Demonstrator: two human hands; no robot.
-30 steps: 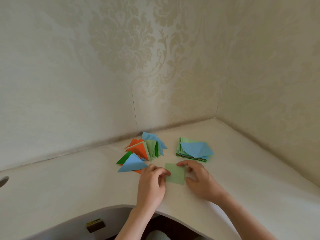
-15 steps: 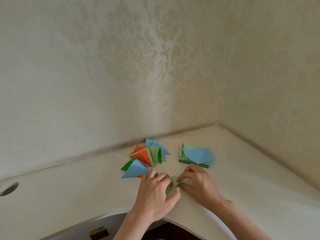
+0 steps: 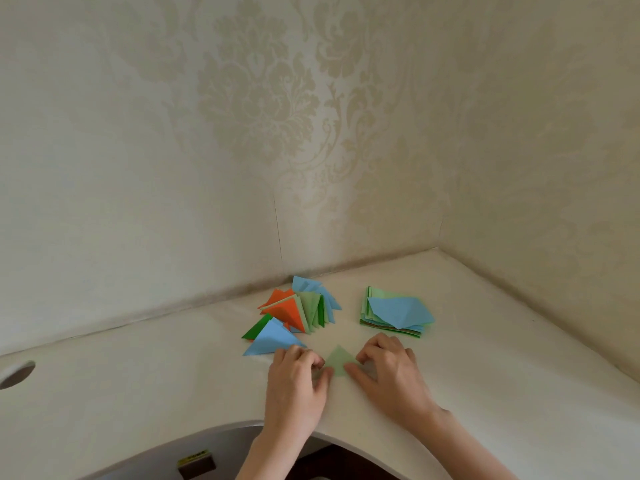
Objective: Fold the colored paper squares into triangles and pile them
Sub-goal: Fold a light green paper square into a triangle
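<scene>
**A:** Where's your paper right now?

**B:** Your light green triangle (image 3: 338,362) lies flat on the white desk (image 3: 138,393), low and centre in the frame, apex pointing toward the wall. Your left hand (image 3: 294,386) pinches its left corner with curled fingers and thumb; your right hand (image 3: 389,374) does the same on the right corner, thumb pressing the lower edge.

**A:** And the rest?

**B:** Your pile of folded triangles (image 3: 294,311), orange, blue and green, sits just above your left hand, the nearest blue one touching your knuckles. Your stack of unfolded squares (image 3: 394,313), a creased blue sheet on top, sits just above your right hand, apart from it. A round cable hole (image 3: 15,374) shows at the left edge
</scene>
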